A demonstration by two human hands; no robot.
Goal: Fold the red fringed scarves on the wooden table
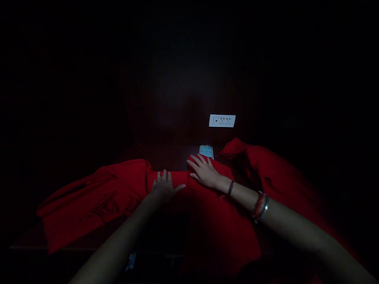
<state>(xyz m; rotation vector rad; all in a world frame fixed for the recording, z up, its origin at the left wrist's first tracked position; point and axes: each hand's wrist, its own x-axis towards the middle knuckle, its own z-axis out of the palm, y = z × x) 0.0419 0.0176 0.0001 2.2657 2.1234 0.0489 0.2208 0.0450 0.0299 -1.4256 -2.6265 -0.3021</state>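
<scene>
Red cloth [222,225] lies over a dark table and hangs down toward me. My left hand [166,189] rests flat on its narrow middle part, fingers apart. To the right, my right hand [204,171] lies palm down with spread fingers on the cloth's upper part, close to a lit phone [206,151]. On the left, a red cloth part [89,201] with dark markings spreads toward the table's front edge. Another red cloth part [275,173] lies beyond my right forearm. Whether these parts are all one piece, I cannot tell.
A white socket panel [222,120] is on the dark wall behind the table [168,154]. Below the table's front edge, a small pale object [130,261] shows beside my left forearm. Deep shadow hides most of the surroundings.
</scene>
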